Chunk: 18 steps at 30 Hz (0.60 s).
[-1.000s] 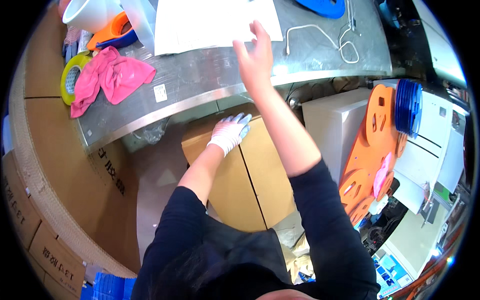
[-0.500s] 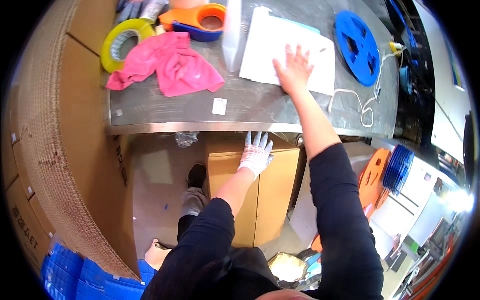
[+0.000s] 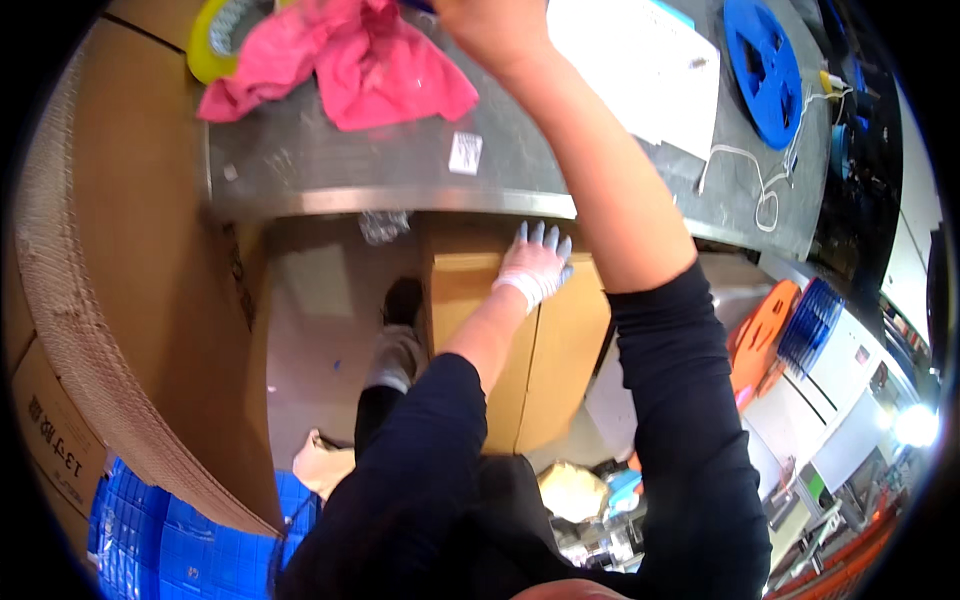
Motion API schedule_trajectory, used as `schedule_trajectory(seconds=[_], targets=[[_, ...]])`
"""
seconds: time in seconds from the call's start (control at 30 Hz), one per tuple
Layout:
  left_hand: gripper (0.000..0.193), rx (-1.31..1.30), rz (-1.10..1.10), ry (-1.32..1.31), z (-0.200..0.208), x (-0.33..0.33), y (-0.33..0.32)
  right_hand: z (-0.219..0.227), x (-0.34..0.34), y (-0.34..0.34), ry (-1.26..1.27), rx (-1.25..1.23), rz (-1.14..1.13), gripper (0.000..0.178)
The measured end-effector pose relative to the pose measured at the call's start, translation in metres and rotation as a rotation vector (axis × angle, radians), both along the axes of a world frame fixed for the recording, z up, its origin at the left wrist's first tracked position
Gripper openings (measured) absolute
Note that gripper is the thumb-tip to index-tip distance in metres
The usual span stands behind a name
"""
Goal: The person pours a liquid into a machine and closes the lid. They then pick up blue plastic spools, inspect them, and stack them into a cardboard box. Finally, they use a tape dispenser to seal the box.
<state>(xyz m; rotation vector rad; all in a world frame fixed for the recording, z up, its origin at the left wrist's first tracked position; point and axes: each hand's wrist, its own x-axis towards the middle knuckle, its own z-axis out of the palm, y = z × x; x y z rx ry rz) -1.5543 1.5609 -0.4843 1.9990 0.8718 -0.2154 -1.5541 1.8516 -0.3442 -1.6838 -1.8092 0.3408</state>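
My left hand, in a white glove with grey fingertips, rests with its fingers spread on the top of a closed cardboard box below the bench edge. My right hand is bare and reaches over the bench to the upper edge of the view. Its fingers are cut off there, so what they touch or hold is hidden. A bit of dark blue shows beside it. Close by on its left lies a crumpled pink cloth. White paper sheets lie to the right of that wrist.
The grey metal bench bears a small white label, a yellow tape roll, a blue reel and a white cord. Tall cardboard stands left, above blue crates. Orange reels stand right.
My right hand has left the paper and moved left and farther away, to the top edge. My left hand stays on the box. The whole view has shifted, with the bench now higher.
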Motion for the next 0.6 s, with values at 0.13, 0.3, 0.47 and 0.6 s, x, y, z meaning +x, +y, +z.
schedule_trajectory(seconds=[0.13,0.3,0.47,0.6], targets=[[0.056,0.045,-0.177,0.052,-0.001,-0.010,0.009,0.029,0.037,-0.081,0.896,-0.186,-0.104,0.032],[0.054,0.103,-0.236,0.048,0.004,-0.008,0.011,0.025,0.058,-0.137,1.199,-0.394,-0.309,0.038],[0.052,0.171,-0.202,0.057,-0.008,-0.002,0.006,0.035,0.064,-0.167,0.355,-0.616,-0.149,0.054],[0.050,-0.576,0.525,-0.702,-0.039,0.002,-0.011,0.020,0.039,-0.196,0.085,-0.430,-0.173,0.052]])
